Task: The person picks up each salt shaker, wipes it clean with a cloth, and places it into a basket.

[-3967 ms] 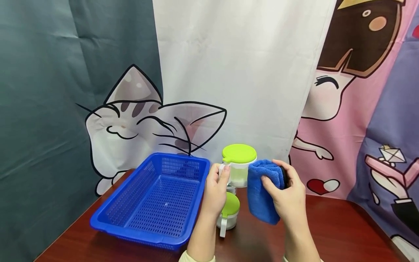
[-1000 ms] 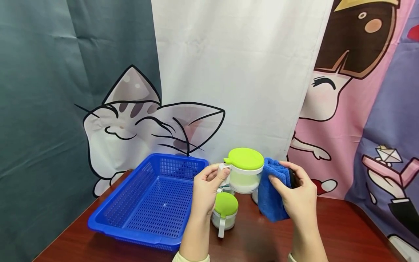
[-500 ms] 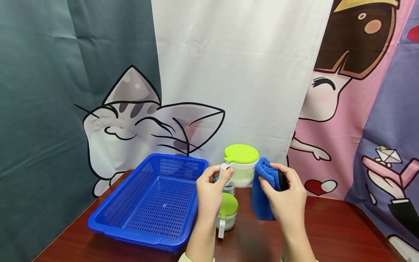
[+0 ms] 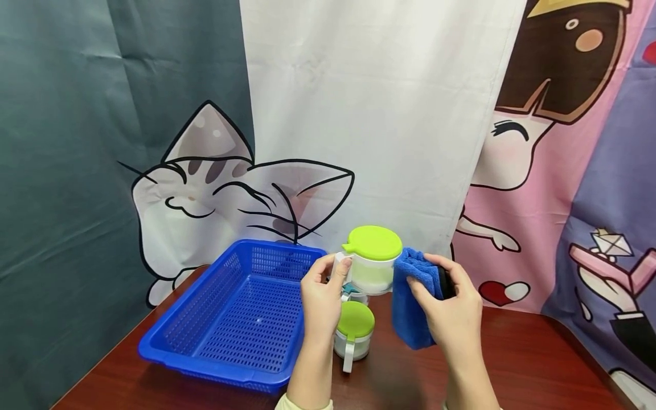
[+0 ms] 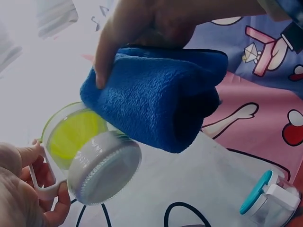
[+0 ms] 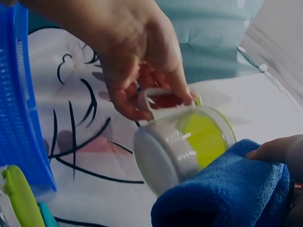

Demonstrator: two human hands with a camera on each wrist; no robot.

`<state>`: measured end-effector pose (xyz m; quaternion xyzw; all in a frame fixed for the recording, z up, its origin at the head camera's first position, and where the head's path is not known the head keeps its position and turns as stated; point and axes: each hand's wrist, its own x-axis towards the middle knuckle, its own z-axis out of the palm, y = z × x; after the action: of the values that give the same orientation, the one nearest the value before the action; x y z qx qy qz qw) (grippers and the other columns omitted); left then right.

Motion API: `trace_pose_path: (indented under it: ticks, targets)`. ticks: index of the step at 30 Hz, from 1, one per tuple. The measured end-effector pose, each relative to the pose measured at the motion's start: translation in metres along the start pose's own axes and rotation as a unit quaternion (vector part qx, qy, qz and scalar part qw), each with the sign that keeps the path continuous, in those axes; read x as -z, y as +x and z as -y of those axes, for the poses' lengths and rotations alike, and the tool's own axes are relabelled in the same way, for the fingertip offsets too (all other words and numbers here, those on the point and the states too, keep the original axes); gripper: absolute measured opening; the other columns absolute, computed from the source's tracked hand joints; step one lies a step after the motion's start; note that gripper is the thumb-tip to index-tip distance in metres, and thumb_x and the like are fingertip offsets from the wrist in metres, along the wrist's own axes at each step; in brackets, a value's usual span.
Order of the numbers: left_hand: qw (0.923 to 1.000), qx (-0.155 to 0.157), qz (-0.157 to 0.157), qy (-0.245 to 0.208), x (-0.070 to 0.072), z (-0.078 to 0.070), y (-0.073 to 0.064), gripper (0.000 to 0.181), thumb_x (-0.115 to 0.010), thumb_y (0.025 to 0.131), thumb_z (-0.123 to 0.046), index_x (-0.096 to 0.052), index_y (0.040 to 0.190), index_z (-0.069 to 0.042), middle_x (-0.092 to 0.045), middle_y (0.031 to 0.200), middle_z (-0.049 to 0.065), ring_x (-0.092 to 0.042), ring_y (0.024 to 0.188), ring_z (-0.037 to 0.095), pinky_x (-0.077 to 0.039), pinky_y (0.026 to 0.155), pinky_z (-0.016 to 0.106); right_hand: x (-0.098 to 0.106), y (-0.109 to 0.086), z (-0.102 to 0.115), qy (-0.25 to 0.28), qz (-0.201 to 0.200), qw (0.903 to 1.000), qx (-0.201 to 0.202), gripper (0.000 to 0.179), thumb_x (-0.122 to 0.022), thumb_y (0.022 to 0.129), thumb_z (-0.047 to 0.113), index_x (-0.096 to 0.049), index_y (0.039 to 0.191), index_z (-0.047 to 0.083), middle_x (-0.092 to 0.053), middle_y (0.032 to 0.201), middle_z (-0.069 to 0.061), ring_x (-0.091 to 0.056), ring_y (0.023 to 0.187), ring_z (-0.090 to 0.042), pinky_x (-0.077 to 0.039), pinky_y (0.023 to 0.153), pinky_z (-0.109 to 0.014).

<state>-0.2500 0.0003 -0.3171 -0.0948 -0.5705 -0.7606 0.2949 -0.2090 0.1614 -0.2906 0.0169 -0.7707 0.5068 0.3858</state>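
Note:
My left hand [image 4: 322,296] grips the white handle of a clear seasoning jar [image 4: 373,276] with a bright green lid, held up above the table. In my right hand [image 4: 453,304] is a folded blue cloth [image 4: 412,307] with a black patch along its back edge; the thumb presses on its near face. The cloth lies against the jar's right side, as the right wrist view also shows with the jar [image 6: 180,146] and cloth [image 6: 227,184]. Below the raised jar stands a second green-lidded jar [image 4: 355,330]. Behind it, partly hidden, is a teal-lidded jar [image 5: 272,201].
A blue perforated plastic basket [image 4: 215,373] sits at the left on the dark red wooden table [image 4: 533,347]. A printed curtain [image 4: 389,114] with cartoon figures hangs behind the table.
Both hands have shifted slightly back and forth together, with the cloth staying at the jar's right side. Over the last half second the raised jar has moved a little left. Both holds are unchanged.

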Motion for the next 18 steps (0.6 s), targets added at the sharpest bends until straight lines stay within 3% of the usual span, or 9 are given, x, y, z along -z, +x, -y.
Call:
trace_pose_path:
  ticks: [7,12,18]
  targets:
    - [0.9954,0.044,0.021,-0.083,-0.003,-0.002,0.002,0.026,-0.062,0.089,-0.015,-0.061,0.101,0.008,-0.06,0.092,0.012,-0.056,0.086,0.019,-0.049,0.077,0.028,0.011,0.011,-0.009,0.007,0.01,0.9998,-0.017,0.04,-0.074,0.079,0.014,-0.062,0.118,0.018,-0.062,0.112,-0.002,-0.056,0.091,-0.009,-0.044,0.07,-0.011]
    - [0.9885,0.07,0.037,-0.129,-0.006,-0.004,0.001,0.026,-0.057,0.092,-0.013,-0.056,0.101,0.011,-0.058,0.091,0.009,-0.055,0.087,0.018,-0.049,0.075,0.027,0.014,0.015,-0.013,0.018,0.005,0.9997,-0.015,0.041,-0.073,0.079,0.012,-0.062,0.119,0.017,-0.062,0.111,-0.002,-0.057,0.09,-0.009,-0.045,0.07,-0.012]
    - [0.9803,0.11,0.057,-0.154,-0.005,-0.006,-0.001,0.023,-0.05,0.096,-0.018,-0.054,0.1,0.005,-0.056,0.093,0.007,-0.052,0.092,0.02,-0.042,0.08,0.034,0.013,0.016,-0.019,0.029,0.032,0.9989,-0.018,0.041,-0.072,0.081,0.012,-0.061,0.12,0.016,-0.061,0.11,-0.002,-0.058,0.09,-0.009,-0.046,0.071,-0.013]
